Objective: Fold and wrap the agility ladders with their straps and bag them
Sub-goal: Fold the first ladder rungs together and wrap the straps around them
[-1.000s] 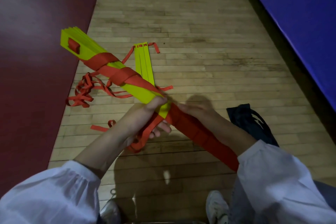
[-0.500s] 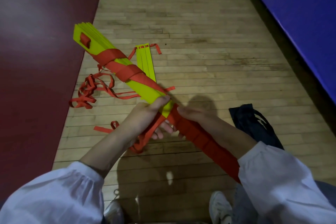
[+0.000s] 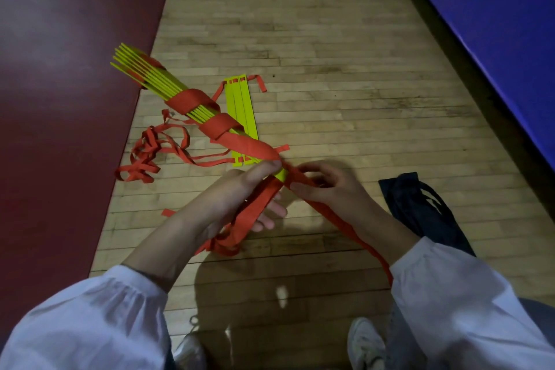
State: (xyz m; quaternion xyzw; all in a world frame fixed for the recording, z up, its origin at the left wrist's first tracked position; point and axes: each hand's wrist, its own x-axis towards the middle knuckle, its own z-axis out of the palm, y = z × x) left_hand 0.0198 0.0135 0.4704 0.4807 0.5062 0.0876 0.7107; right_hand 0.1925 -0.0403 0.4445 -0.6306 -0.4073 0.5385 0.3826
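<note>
A bundle of yellow ladder rungs [image 3: 150, 78] points up and to the left, held above the floor, with a red strap [image 3: 216, 125] coiled around its middle. My left hand [image 3: 240, 189] grips the bundle's near end, thumb on top. My right hand [image 3: 327, 183] pinches the red strap right beside that end; the strap runs down under my right sleeve. A few more yellow rungs [image 3: 241, 112] lie flat on the floor behind the bundle. Loose red strap [image 3: 150, 153] is tangled on the floor to the left.
A dark drawstring bag [image 3: 420, 210] lies on the wood floor at the right. A dark red mat [image 3: 60, 99] covers the left side and a blue mat [image 3: 495, 24] the upper right. My shoes [image 3: 365, 342] show at the bottom.
The bundle has turned so the rungs' edges now face me. My right hand has slid up the strap to the bundle's near end and opened its grip into a pinch.
</note>
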